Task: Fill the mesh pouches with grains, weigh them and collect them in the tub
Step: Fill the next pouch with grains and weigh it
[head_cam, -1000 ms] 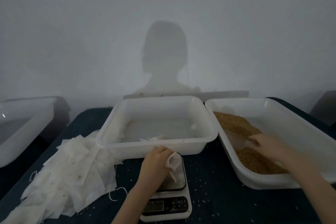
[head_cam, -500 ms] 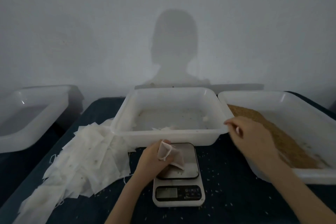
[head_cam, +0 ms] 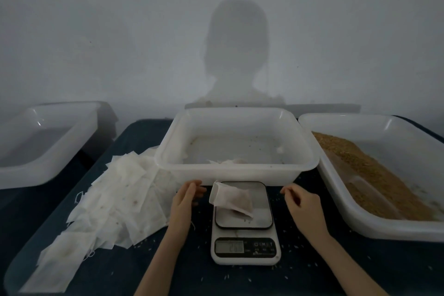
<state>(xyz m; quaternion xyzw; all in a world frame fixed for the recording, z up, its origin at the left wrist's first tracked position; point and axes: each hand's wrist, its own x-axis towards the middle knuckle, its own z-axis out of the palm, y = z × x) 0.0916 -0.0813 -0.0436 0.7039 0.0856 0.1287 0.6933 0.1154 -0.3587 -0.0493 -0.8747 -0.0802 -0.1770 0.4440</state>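
Pouch point(head_cam: 231, 199), mesh, part-filled with grain: laid on kitchen scale point(head_cam: 245, 223), released. Judged light, limp, spill-prone; best pinched at open collar. Left hand point(head_cam: 185, 199) and right hand point(head_cam: 302, 204) relaxed, nothing held.

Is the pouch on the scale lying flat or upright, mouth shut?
Lying on its side on the scale, mouth open. The pouch rests across the platform with its open end toward the left hand; neither hand touches it.

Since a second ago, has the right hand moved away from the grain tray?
Yes. The right hand has left the grain tray and come leftward, now hovering beside the scale, where the filled pouch lies.
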